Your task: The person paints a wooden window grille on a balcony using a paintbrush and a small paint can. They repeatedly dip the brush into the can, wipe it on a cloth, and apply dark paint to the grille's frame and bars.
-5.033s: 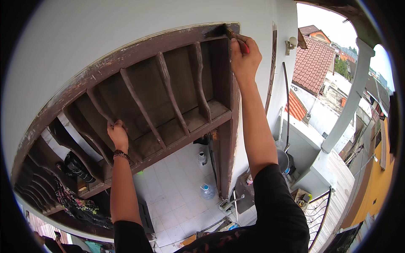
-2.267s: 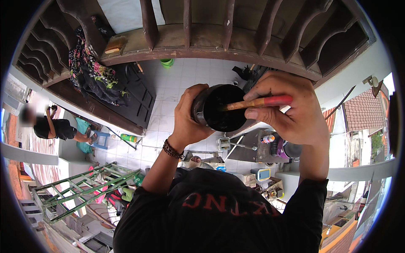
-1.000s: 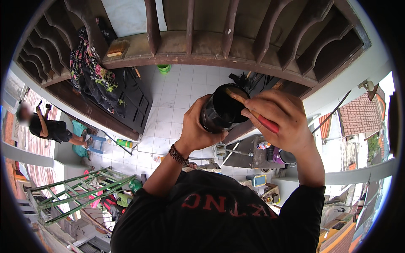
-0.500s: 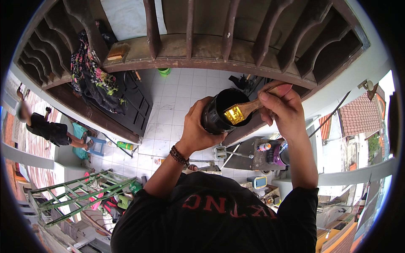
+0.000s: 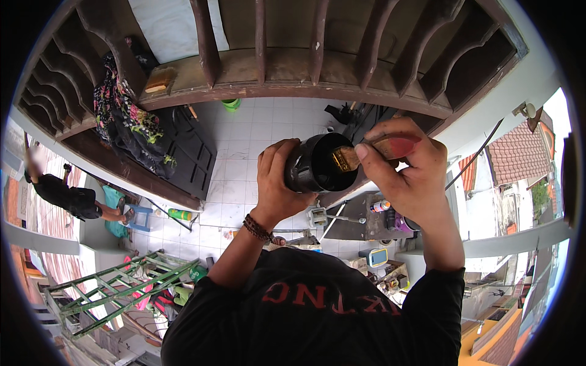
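My left hand is wrapped round a black cylindrical pot, its mouth tipped toward the right. In my right hand is a paintbrush with a wooden handle that has a red end. The brush's gold-coloured metal band sits inside the pot's mouth, and its bristles are hidden in the dark interior. What the pot contains is too dark to make out. Above both hands runs a brown wooden rail with wavy upright slats.
A floral dark cloth drapes over the rail, beside a wooden block. Far below lies a white tiled floor. A green ladder stands at lower left, and another person is at far left. A small table holds cans.
The brush has gone deeper into the pot, and its metal band is now in shadow. My right hand has turned and come closer to the pot's mouth. The view has shifted slightly.
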Demonstrator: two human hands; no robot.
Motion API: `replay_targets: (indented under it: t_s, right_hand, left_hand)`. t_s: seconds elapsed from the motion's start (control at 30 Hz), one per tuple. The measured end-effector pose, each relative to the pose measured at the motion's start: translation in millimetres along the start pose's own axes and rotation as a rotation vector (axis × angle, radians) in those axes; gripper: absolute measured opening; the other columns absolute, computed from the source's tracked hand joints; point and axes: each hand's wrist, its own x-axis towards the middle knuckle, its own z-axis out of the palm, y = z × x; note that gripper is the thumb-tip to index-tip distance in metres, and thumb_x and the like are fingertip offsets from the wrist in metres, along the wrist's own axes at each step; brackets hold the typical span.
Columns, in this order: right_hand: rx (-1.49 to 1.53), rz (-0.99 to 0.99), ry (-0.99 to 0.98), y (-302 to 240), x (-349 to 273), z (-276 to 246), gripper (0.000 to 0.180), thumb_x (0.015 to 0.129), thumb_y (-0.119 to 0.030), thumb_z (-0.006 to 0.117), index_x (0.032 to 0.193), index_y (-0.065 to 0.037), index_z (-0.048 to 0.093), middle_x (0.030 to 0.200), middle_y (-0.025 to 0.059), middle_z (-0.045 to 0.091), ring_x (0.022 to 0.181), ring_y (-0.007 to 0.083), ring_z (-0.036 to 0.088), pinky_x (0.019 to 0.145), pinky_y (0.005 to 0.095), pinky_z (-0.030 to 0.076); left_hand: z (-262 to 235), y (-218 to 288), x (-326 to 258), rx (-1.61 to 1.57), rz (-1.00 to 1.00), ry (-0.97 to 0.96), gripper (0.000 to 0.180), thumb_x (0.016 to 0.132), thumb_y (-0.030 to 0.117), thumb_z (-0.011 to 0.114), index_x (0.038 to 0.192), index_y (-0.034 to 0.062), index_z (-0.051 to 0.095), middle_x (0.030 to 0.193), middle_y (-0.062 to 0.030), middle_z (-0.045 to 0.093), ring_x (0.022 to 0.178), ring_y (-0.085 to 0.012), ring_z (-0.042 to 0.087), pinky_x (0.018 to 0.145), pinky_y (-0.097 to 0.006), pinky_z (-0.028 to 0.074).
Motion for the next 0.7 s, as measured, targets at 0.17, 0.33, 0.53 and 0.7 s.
replay_targets:
  t_s: [0.17, 0.33, 0.53, 0.7]
  right_hand:
    - [-0.124, 0.055, -0.137, -1.4, 7.0, 14.6, 0.022, 0.083, -0.009, 0.070, 0.090, -0.004, 0.051, 0.076, 0.0136, 0.061, 0.067, 0.0351, 0.065, 0.059, 0.0399, 0.053]
    - [-0.200, -0.003, -0.072, -4.9, 16.8, 9.1, 0.018, 0.080, -0.007, 0.075, 0.091, -0.003, 0.060, 0.068, 0.0071, 0.062, 0.058, 0.0229, 0.064, 0.054, 0.0308, 0.049]
    - [0.104, -0.060, -0.353, 4.5, 28.0, -4.9, 0.017, 0.078, -0.002, 0.073, 0.092, -0.002, 0.063, 0.075, 0.0072, 0.064, 0.063, 0.0215, 0.064, 0.059, 0.0308, 0.049]
    - [0.034, -0.100, -0.594, 13.4, 42.7, -14.2, 0.017, 0.068, 0.002, 0.070, 0.083, -0.001, 0.064, 0.074, 0.0078, 0.062, 0.070, 0.0221, 0.064, 0.063, 0.0324, 0.049]
  left_hand:
    - [2.6, 1.7, -1.5, 0.024, 0.009, 0.028, 0.084, 0.050, 0.011, 0.088, 0.125, 0.0053, 0.052, 0.118, -0.0138, 0.059, 0.107, -0.0343, 0.059, 0.091, -0.043, 0.049]
    - [3.8, -1.0, -5.7, 0.062, -0.045, -0.012, 0.083, 0.050, 0.010, 0.085, 0.126, 0.0052, 0.052, 0.118, -0.0133, 0.058, 0.108, -0.0342, 0.057, 0.093, -0.044, 0.046]
    - [4.4, -4.4, -6.7, 0.050, -0.061, -0.016, 0.083, 0.050, 0.010, 0.084, 0.127, 0.0052, 0.052, 0.117, -0.0138, 0.058, 0.109, -0.0345, 0.056, 0.093, -0.045, 0.045]
    - [5.5, -2.2, -2.2, 0.036, -0.037, -0.022, 0.082, 0.050, 0.010, 0.084, 0.126, 0.0055, 0.052, 0.116, -0.0138, 0.059, 0.106, -0.0355, 0.058, 0.093, -0.046, 0.045]
